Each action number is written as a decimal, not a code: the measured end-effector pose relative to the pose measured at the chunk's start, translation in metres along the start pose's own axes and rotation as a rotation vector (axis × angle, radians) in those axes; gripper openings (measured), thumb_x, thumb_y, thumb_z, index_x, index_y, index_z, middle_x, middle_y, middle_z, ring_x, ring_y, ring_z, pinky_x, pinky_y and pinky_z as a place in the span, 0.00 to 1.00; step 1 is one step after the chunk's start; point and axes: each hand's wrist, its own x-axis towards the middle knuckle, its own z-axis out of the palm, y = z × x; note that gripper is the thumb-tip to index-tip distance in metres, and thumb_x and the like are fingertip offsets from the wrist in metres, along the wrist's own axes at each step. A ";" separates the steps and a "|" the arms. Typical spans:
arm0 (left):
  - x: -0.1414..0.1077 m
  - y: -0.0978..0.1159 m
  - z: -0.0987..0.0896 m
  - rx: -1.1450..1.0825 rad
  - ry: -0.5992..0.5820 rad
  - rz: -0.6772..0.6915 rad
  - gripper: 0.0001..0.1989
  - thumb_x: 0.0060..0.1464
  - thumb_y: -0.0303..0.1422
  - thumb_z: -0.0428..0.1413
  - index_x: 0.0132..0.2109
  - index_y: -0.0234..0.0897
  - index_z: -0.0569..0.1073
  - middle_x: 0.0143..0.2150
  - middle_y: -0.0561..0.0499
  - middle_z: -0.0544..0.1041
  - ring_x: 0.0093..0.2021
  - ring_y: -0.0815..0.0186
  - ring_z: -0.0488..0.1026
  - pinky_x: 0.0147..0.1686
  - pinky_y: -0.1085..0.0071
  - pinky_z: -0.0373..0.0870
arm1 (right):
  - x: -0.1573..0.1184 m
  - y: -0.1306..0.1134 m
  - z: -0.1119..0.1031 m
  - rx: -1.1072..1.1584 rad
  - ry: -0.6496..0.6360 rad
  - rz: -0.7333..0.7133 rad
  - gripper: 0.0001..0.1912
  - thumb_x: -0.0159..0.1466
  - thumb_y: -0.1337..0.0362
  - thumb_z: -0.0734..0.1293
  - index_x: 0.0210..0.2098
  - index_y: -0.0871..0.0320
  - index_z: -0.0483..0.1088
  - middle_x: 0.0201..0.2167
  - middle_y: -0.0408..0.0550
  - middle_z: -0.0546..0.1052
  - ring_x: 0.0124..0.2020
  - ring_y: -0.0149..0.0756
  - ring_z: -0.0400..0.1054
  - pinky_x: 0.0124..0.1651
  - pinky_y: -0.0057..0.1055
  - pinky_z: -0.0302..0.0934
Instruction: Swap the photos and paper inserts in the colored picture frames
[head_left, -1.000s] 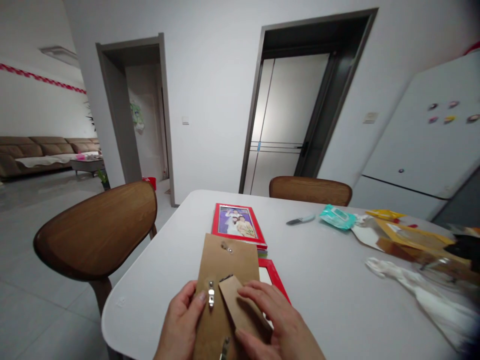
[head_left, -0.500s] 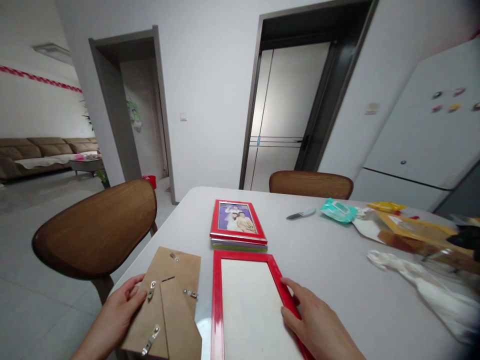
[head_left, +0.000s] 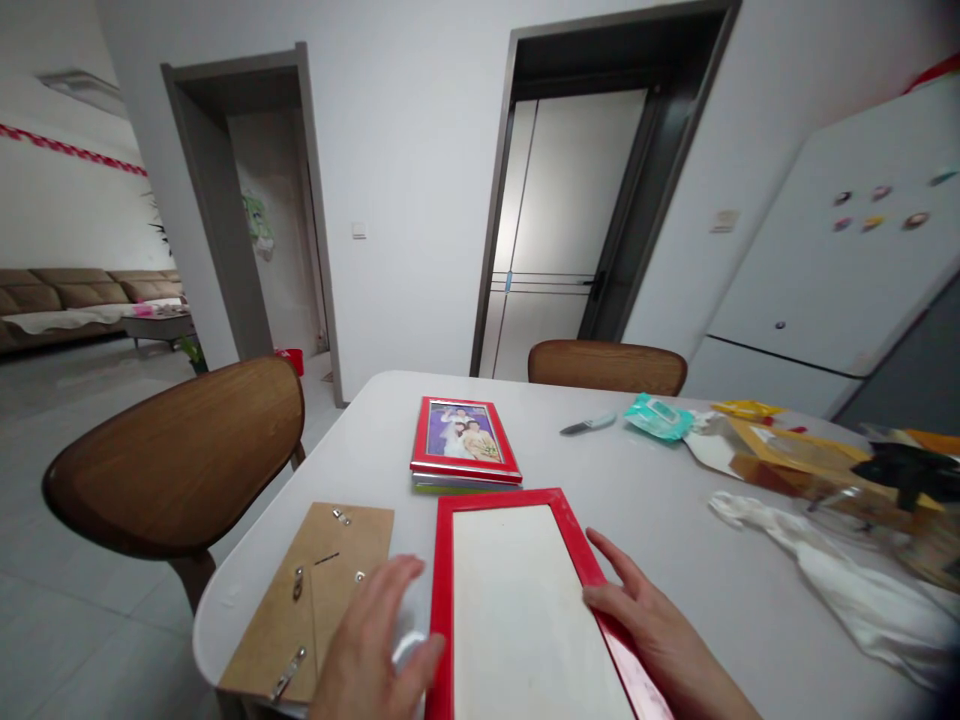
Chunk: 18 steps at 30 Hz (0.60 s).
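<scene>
A red picture frame point(head_left: 444, 610) with a plain off-white panel point(head_left: 517, 600) inside it is in front of me. My right hand point(head_left: 645, 620) grips its right side, thumb on the red border and index finger stretched out along the outer edge. The frame's right side is tipped up a little. My left hand point(head_left: 382, 640), slightly blurred, is open by the frame's left border, thumb close to it; whether it touches I cannot tell. Under and left of that hand lies a brown backing board point(head_left: 300, 600) with metal clips, partly covered by the hand.
Beyond the frame sits a stack topped by a red-framed photo point(head_left: 465, 435). Farther right are a knife point(head_left: 589, 425), a teal wipes pack point(head_left: 660, 418), yellow packaging point(head_left: 795, 445) and a crumpled white cloth point(head_left: 810, 570). Wooden chairs point(head_left: 180, 450) stand at the white table point(head_left: 660, 520).
My left hand has let go of the backing board and moved right to the frame's left side. The frame has shifted slightly right and its right side has lifted.
</scene>
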 end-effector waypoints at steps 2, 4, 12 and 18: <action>0.004 0.031 0.025 -0.097 -0.102 0.157 0.29 0.43 0.37 0.55 0.54 0.36 0.59 0.54 0.42 0.62 0.53 0.55 0.60 0.50 0.60 0.61 | -0.007 -0.007 0.005 0.151 0.022 0.019 0.39 0.51 0.59 0.59 0.58 0.53 0.37 0.34 0.47 0.75 0.27 0.38 0.70 0.30 0.34 0.63; 0.009 0.057 0.046 -0.140 -0.124 0.250 0.34 0.41 0.41 0.56 0.55 0.35 0.57 0.56 0.40 0.60 0.54 0.52 0.59 0.49 0.58 0.61 | -0.013 -0.013 0.009 0.271 0.052 0.015 0.39 0.50 0.59 0.60 0.58 0.52 0.39 0.35 0.48 0.75 0.27 0.39 0.71 0.31 0.35 0.64; 0.020 0.093 0.053 -0.153 0.127 0.414 0.23 0.49 0.35 0.48 0.53 0.36 0.59 0.42 0.42 0.72 0.39 0.57 0.70 0.34 0.65 0.70 | -0.008 -0.008 0.001 0.234 -0.055 -0.063 0.38 0.51 0.58 0.63 0.57 0.51 0.43 0.38 0.46 0.74 0.26 0.32 0.69 0.31 0.30 0.63; 0.014 0.061 -0.011 -0.212 0.306 -0.010 0.20 0.48 0.28 0.46 0.51 0.37 0.60 0.30 0.51 0.71 0.26 0.69 0.68 0.29 0.74 0.67 | 0.010 0.005 -0.018 -0.083 0.061 -0.088 0.39 0.49 0.57 0.64 0.57 0.58 0.46 0.36 0.48 0.74 0.22 0.30 0.67 0.24 0.26 0.61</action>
